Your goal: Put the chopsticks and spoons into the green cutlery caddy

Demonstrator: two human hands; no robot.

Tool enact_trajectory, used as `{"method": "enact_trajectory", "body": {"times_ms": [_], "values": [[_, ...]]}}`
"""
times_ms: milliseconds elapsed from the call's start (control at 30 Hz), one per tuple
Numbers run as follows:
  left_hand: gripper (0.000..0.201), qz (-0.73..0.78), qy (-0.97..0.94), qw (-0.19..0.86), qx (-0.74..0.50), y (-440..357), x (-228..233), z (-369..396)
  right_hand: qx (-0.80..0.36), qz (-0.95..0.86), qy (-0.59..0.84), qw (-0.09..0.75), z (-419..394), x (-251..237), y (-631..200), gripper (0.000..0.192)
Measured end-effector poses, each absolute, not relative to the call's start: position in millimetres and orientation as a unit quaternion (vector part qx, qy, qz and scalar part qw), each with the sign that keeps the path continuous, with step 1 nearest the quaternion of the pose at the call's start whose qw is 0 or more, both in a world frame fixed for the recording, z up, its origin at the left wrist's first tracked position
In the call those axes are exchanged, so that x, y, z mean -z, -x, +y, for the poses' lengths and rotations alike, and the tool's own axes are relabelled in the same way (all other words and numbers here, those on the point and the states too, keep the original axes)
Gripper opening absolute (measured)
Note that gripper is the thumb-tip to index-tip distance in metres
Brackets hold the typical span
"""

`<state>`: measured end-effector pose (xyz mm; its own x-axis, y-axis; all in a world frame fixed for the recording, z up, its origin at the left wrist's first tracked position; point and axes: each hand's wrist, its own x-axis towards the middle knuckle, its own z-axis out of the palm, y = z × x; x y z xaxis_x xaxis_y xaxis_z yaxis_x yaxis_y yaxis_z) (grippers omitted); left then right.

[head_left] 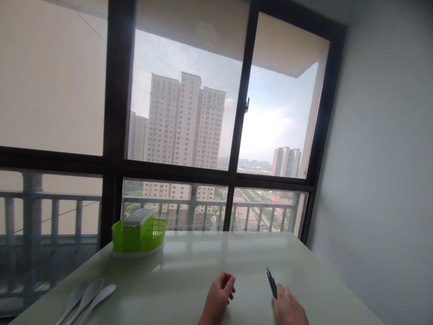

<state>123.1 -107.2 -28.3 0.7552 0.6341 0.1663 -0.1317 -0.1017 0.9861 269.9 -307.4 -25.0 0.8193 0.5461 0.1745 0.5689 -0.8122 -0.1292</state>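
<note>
Spoons: three pale spoons (88,295) are laid side by side at the lower left of the frame, handles toward the table edge, well apart from both hands.
Basket: a green plastic basket (149,234) with a white slatted part on top is set at the far left of the table, close to the window.
Left hand: the left hand (219,298) is seen at the lower centre, resting on the table with fingers loosely curled inward; nothing is held in it.
Chopsticks: a pair of dark chopsticks (271,282) is seen just right of centre at the bottom, tips pointed up and away from the person, lower ends hidden behind the right hand.
Right hand: the right hand (288,307) is placed at the lower right of centre, back upward, closed around the lower ends of the chopsticks.
Table: a glossy pale table (203,257) is spread across the bottom of the frame, with window light reflected on it.
Room: a dark-framed window (237,171) fills the upper frame, with a balcony railing and tall buildings seen beyond; a plain grey wall (382,158) closes the right side.
</note>
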Motion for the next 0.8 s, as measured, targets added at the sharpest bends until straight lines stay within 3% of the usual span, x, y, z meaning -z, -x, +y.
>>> {"method": "enact_trajectory", "body": {"times_ms": [333,567,800], "values": [[0.052,0.187,-0.661,0.66,-0.304,-123.4,25.1,-109.4,0.146,-0.326,0.928,0.104,-295.3,17.8,-262.3,0.029],[0.056,0.226,-0.617,0.636,-0.404,-114.7,19.6,-99.5,0.064,-0.433,0.876,0.205,-222.8,3.7,-204.4,0.021],[0.063,0.284,-0.599,0.604,-0.441,-105.8,21.1,-87.1,0.076,-0.45,0.842,0.288,-191.9,23.1,-194.6,0.02]]}}
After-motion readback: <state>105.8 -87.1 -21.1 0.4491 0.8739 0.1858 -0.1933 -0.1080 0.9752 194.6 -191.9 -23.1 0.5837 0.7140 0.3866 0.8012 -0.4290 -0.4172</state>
